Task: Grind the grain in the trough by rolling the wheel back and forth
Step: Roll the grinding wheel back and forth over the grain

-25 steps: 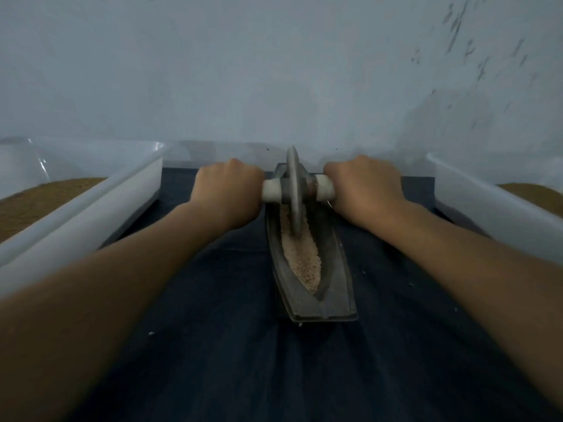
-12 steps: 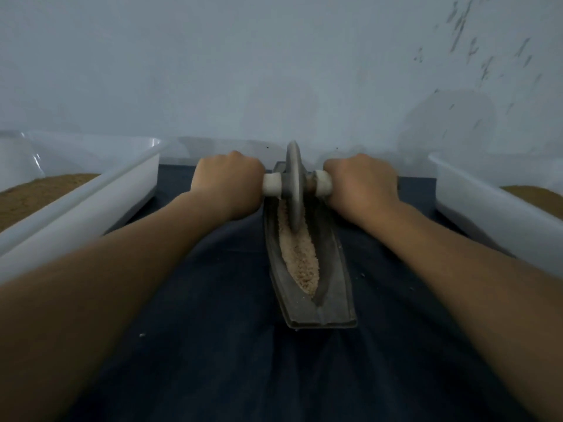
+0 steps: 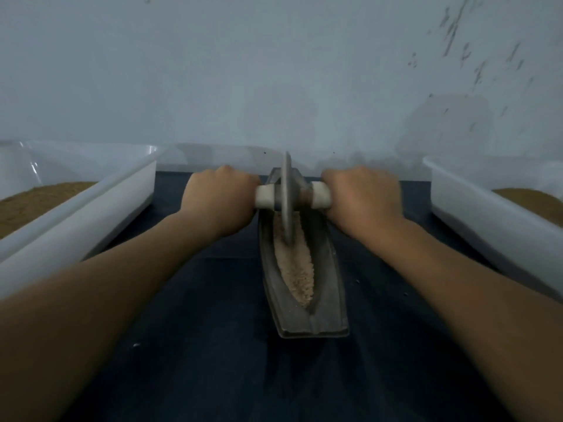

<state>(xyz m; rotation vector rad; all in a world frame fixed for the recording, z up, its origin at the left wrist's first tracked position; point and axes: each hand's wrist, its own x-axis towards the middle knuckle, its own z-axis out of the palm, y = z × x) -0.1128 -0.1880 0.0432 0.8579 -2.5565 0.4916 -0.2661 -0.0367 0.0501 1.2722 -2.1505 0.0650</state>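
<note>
A long, boat-shaped metal trough point(image 3: 329, 303) lies lengthwise on a dark cloth, with pale crushed grain point(image 3: 297, 266) along its groove. A thin metal wheel point(image 3: 286, 190) stands upright in the far half of the trough, on a white axle handle point(image 3: 265, 194) that sticks out on both sides. My left hand point(image 3: 221, 199) grips the left end of the handle. My right hand point(image 3: 364, 196) grips the right end. Both arms are stretched forward. The wheel's lower edge sits in the grain.
A white plastic tub point(image 3: 91, 205) holding brown grain stands to the left of the trough, and a second white tub point(image 3: 475, 205) with brown grain to the right. A pale wall rises right behind the trough's far end. A few stray grains point(image 3: 358, 281) lie on the dark cloth point(image 3: 198, 345).
The wheel has stayed near the far end of the trough, shifting only slightly toward me. Both hands keep the same hold on the handle.
</note>
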